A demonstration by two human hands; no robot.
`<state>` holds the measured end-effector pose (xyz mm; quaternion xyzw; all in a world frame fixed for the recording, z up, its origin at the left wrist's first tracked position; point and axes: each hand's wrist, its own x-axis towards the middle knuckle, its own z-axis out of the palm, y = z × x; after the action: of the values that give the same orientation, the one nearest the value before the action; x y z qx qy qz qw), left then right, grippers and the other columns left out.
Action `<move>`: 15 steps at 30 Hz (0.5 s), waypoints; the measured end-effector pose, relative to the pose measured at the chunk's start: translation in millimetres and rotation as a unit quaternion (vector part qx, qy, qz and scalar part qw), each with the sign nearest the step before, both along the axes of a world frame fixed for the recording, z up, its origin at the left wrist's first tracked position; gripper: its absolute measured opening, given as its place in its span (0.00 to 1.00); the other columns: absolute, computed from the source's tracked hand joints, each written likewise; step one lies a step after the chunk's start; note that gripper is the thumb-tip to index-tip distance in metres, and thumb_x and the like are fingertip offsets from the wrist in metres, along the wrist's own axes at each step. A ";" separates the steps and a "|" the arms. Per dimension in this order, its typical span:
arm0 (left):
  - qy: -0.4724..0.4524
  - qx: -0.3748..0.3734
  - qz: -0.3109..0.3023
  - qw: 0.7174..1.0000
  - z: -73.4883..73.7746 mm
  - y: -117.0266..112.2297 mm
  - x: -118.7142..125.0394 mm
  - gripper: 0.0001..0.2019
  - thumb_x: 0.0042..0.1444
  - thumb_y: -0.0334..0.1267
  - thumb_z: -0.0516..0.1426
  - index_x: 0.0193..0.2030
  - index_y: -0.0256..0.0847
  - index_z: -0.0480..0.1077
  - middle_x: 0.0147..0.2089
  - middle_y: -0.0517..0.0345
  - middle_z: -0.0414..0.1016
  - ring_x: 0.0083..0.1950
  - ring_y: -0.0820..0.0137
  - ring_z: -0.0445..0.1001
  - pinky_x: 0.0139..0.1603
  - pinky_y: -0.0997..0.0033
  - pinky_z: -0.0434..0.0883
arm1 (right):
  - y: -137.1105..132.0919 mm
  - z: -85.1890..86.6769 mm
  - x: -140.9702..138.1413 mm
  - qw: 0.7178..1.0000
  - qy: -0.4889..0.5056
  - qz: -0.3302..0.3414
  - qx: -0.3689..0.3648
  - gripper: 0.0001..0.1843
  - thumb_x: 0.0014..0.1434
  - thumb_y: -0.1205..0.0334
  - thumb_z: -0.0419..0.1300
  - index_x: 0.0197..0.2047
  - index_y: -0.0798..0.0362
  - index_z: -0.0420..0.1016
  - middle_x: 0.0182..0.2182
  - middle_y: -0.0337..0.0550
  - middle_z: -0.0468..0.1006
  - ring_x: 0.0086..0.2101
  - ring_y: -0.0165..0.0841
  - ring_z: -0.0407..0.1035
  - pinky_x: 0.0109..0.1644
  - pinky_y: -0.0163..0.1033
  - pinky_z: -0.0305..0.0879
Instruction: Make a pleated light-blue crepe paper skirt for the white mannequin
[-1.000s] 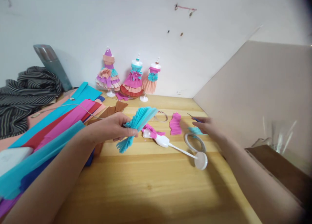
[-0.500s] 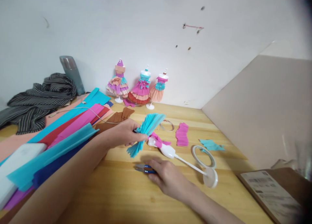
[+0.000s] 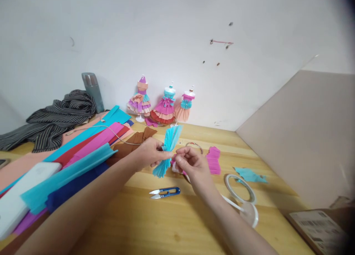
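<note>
My left hand (image 3: pixel 149 153) pinches a bunch of pleated turquoise crepe paper (image 3: pixel 172 136) at its middle, with both ends fanning out. Close to its right side is my right hand (image 3: pixel 192 164), thumb and fingertips pressed together; whatever they hold is too small to make out. Below the hands, blue-handled thread snips (image 3: pixel 165 192) lie on the wooden table (image 3: pixel 133 221). A small white dress-form stand lies on its side behind my right hand, which hides much of it; its round base (image 3: pixel 250 214) shows at the right.
Crepe paper sheets (image 3: pixel 69 173) and a white box-like object (image 3: pixel 27 192) cover the left. Three dressed mini mannequins (image 3: pixel 164 109) stand by the wall. A tape roll (image 3: pixel 227 181), pink piece (image 3: pixel 213 160) and turquoise scrap (image 3: pixel 251 174) lie right, a cardboard box (image 3: pixel 316 225) at the edge.
My right hand has let go of the thread snips, which now lie on the table, and has moved up beside the pleated paper. The left hand still holds the paper, turned more upright.
</note>
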<state>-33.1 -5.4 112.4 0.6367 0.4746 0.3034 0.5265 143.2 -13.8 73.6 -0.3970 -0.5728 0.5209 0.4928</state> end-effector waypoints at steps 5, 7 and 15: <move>-0.069 -0.012 0.008 0.997 -8.5 0.5 5.8 0.15 0.43 0.45 0.62 0.19 0.37 0.64 0.12 0.68 0.61 0.14 0.80 0.58 0.17 0.79 0.56 | -1.2 -4.9 -6.9 1.000 0.000 0.018 -0.002 0.16 0.47 0.51 0.67 0.30 0.52 0.68 0.19 0.32 0.67 0.20 0.26 0.61 0.24 0.33 0.57; -0.085 -0.007 0.017 0.996 -11.9 0.0 9.3 0.16 0.44 0.44 0.61 0.17 0.37 0.63 0.12 0.67 0.61 0.14 0.80 0.59 0.17 0.78 0.57 | -0.8 -8.2 -7.4 1.000 0.006 0.012 -0.005 0.16 0.46 0.51 0.67 0.28 0.52 0.68 0.18 0.31 0.66 0.19 0.26 0.60 0.24 0.33 0.57; -0.118 0.000 0.050 0.992 -28.9 1.8 22.3 0.16 0.46 0.46 0.60 0.20 0.37 0.63 0.15 0.67 0.64 0.15 0.80 0.61 0.17 0.78 0.59 | 2.5 -20.5 -5.1 0.999 0.022 0.014 -0.045 0.17 0.46 0.50 0.66 0.30 0.52 0.66 0.18 0.32 0.69 0.18 0.25 0.62 0.22 0.31 0.55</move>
<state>-10.8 -3.6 83.5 0.5718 0.4408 0.4022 0.5630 138.1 -11.3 53.0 -0.3990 -0.5437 0.5617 0.4792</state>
